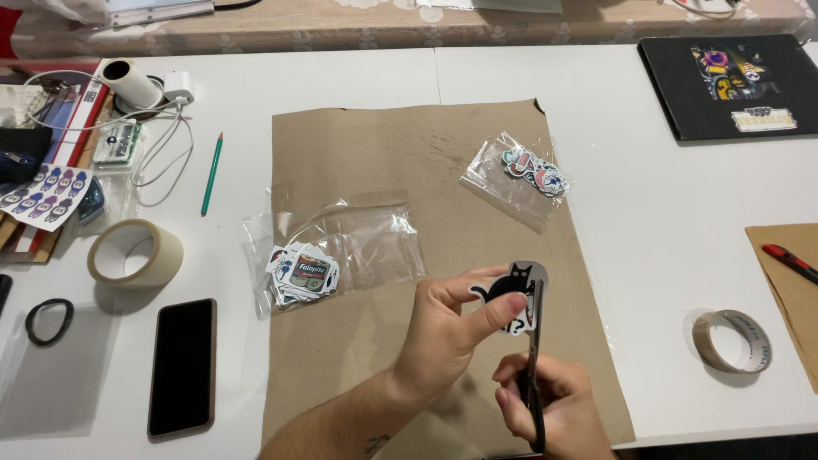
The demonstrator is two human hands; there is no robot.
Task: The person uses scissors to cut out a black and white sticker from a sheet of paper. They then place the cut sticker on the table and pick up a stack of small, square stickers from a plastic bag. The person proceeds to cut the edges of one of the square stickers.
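Two hands work near the brown paper sheet's (443, 170) front edge: left hand (447, 328) pinches a black cat sticker (511, 285); right hand (550, 409) clamps scissors (535, 358), mid-trim; turning the sticker seems next.

Bare forearms, no sleeves, small dark mark on left forearm

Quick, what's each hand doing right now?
Left hand: closed, pinching a black cat sticker.
Right hand: closed on scissors, blades at the sticker.
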